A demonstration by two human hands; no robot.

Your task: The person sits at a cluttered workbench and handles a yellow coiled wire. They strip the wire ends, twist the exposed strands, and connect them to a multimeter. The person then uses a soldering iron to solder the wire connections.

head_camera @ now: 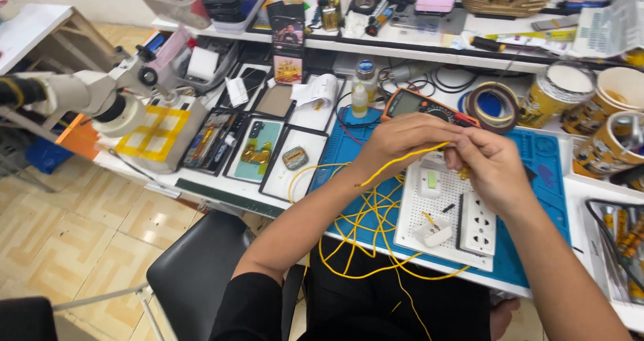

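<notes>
My left hand (401,142) pinches a thin yellow wire (376,215) whose loose coils trail over the blue work mat (537,247) and down off the desk edge. My right hand (492,168) is closed on the same wire's end, fingertips almost touching the left hand's. Both hands hover above a white perforated board (410,228) that carries a white socket strip (477,223) and a small white plug part (433,234). An orange multimeter (419,104) lies just behind my left hand.
Several opened phones (256,150) lie in trays to the left, beside a white microscope (100,99). Tape rolls (493,106) and paper cups (557,93) stand at the right. A raised shelf (402,42) crowded with tools runs behind. A black chair (194,267) sits below.
</notes>
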